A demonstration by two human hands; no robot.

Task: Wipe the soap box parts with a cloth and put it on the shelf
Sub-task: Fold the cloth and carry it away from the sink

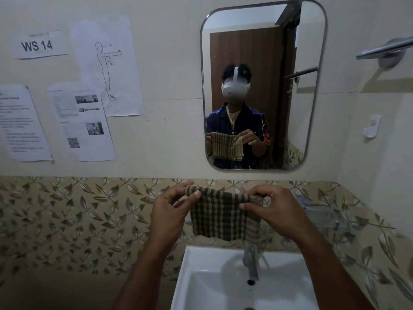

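Cloth, checked brown and beige, hangs in the air above the white sink, in front of the tap. Left hand pinches its top corner at 10 o'clock; right hand pinches the top corner at 2 o'clock. A mirror is at 12 o'clock from the cloth.

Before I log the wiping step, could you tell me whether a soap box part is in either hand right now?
No, both the left hand and right hand pinch only the top edge of the checked cloth.
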